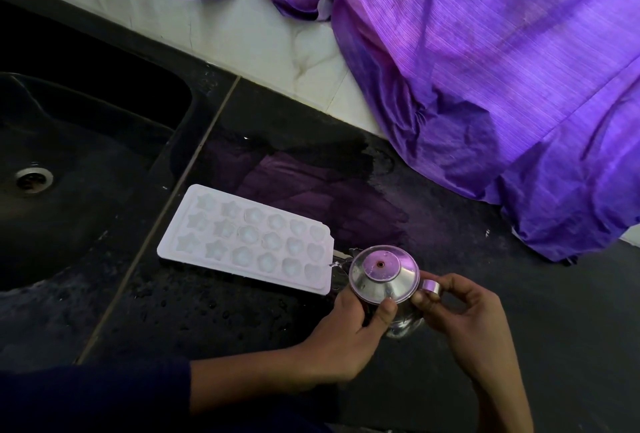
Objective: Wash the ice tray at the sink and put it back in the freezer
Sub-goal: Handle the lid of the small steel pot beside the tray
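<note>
Washing looks finished and refilling underway: the white plastic ice tray (246,238) lies on the black surface beside the sink (86,155), both hands clasping a small steel kettle (382,275) pouring into it; freezer remains.

White ice tray (244,242), shiny silver kettle (382,275), black speckled countertop (519,294), black sink (86,155), purple finely striped cloth (485,69), white wall tiles (242,34).

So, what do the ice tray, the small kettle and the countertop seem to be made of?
Ice tray: probably plastic, pale and matte, with moulded star and round cups.
Kettle: metal, likely polished steel; its lid mirrors the light.
Countertop: seemingly polished dark stone, glossy enough to reflect the purple cloth, wet in places.
</note>
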`<state>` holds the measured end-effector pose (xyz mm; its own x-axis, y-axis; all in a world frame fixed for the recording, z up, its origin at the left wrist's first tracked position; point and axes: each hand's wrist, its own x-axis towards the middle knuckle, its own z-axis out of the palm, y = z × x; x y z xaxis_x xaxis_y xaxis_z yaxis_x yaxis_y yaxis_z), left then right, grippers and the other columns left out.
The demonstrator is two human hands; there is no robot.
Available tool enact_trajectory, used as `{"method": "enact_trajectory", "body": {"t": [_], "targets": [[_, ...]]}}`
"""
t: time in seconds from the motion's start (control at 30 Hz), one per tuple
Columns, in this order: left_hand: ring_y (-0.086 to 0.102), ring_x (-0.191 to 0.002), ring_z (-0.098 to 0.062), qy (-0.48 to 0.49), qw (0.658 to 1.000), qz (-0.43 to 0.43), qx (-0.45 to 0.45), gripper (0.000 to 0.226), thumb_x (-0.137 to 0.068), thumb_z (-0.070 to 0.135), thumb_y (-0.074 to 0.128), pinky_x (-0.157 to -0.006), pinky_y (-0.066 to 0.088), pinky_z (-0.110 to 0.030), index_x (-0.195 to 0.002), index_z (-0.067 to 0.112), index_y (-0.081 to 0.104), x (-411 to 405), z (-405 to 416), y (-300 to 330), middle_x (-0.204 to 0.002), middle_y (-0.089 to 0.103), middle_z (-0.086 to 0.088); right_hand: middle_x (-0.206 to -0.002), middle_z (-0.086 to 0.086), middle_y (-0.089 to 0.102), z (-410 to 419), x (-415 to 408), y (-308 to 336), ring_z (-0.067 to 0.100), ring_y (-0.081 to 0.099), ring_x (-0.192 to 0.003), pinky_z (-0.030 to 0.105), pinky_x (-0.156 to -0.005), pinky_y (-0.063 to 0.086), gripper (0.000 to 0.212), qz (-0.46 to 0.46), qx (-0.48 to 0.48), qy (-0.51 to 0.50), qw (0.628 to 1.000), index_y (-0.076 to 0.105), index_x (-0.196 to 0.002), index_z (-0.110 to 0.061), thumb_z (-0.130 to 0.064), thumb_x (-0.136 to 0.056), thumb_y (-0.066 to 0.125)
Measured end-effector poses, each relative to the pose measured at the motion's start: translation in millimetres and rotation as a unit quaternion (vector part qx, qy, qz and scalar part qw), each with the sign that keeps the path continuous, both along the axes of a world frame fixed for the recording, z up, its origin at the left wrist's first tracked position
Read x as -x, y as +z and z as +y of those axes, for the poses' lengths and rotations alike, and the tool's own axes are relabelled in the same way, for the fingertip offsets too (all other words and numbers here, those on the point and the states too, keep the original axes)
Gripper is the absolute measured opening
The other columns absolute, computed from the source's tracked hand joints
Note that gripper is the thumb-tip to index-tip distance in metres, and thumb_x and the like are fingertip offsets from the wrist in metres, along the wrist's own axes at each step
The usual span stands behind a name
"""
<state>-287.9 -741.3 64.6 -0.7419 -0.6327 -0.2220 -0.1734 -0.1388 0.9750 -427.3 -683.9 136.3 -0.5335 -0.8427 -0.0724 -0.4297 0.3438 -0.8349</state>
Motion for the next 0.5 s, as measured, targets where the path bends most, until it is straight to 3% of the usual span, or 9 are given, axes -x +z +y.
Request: {"method": "enact_trajectory", "body": {"t": [0.33,0.5], "targets": [[0.032,-0.137,-0.013,-0.018,1.0,-0.021,0.012,0.077,-0.088,0.06,0.033,-0.115,0.028,-0.036,-0.148,0.015,0.015,-1.3,0.0,5.4,-0.15,0.027,-0.001,-0.076,-0.005,0.075,0.4,-1.0,3.6,-0.001,0.066,-0.064,0.012,-0.053,0.049,0.02,-0.025,0.018,0.003,1.0,0.075,-0.077,-0.021,-0.002,-0.072,0.075],[0.032,-0.137,-0.013,-0.013,0.999,-0.029,0.035,0.07,-0.094,0.052,0.036,-0.113,0.028,-0.034,-0.147,0.013,0.014,-2.8,-0.1,9.8,-0.15,0.026,-0.003,-0.077,-0.006,0.075,0.7,-1.5,5.4,-0.002,0.066,-0.065,0.01,-0.053,0.048,0.02,-0.032,0.026,0.001,0.999,0.074,-0.077,-0.019,0.001,-0.072,0.073]]}}
